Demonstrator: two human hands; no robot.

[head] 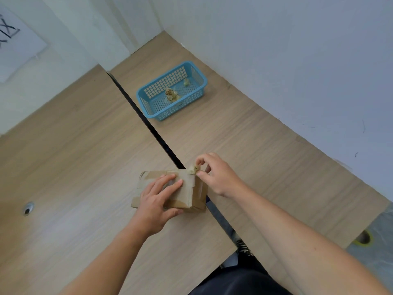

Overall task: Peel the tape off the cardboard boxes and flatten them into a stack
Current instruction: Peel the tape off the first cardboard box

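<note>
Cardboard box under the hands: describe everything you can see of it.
The cardboard box is small, brown and rectangular, not yet flattened. It lies on the wooden table, right at the dark gap between two tabletops. Brownish tape runs along the far edge of its top, and more strips show on its right end face. The left hand presses flat on its top. The right hand pinches a crumpled tape end at its far right corner.

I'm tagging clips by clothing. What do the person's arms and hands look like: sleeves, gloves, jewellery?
The left forearm and right forearm are bare to the frame's edge, no sleeves showing. The left hand and right hand wear no gloves; no watch, ring or wristband shows.
</note>
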